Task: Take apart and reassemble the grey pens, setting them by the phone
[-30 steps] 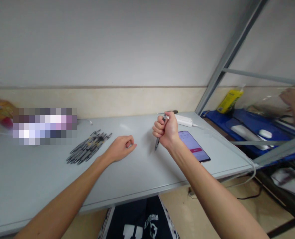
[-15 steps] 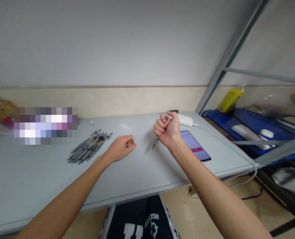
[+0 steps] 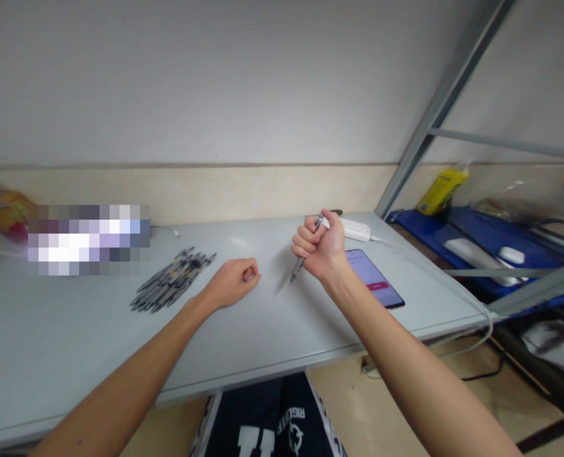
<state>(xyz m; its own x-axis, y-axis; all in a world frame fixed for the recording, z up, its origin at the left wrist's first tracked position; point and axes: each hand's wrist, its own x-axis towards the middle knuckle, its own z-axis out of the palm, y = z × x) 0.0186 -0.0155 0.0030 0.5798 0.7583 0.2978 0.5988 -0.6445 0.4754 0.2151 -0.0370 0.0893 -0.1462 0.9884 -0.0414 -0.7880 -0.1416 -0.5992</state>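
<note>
My right hand (image 3: 319, 246) is raised over the table, closed around a grey click pen (image 3: 297, 270). The pen slants, its tip pointing down and left and its top showing beside my thumb. The thumb sits slightly off the pen's top. To the left, my left hand (image 3: 234, 282) rests on the table in a loose fist. Curled fingertips show at its opening, and I see no object in it. Just left of that hand lies a pile of several grey and black pens (image 3: 171, 279), laid roughly parallel on the white table (image 3: 244, 343).
A phone (image 3: 375, 279) with a lit screen lies beside my right forearm. Behind it sit a white power strip (image 3: 355, 230) with a cord and a dark slim object (image 3: 333, 212). A blurred patch covers the table's left. Metal frame bars (image 3: 406, 149) and a blue surface (image 3: 418, 228) stand right.
My right thumb has lifted a little away from the pen's top, which now shows more. The pen and both hands stay in nearly the same place.
</note>
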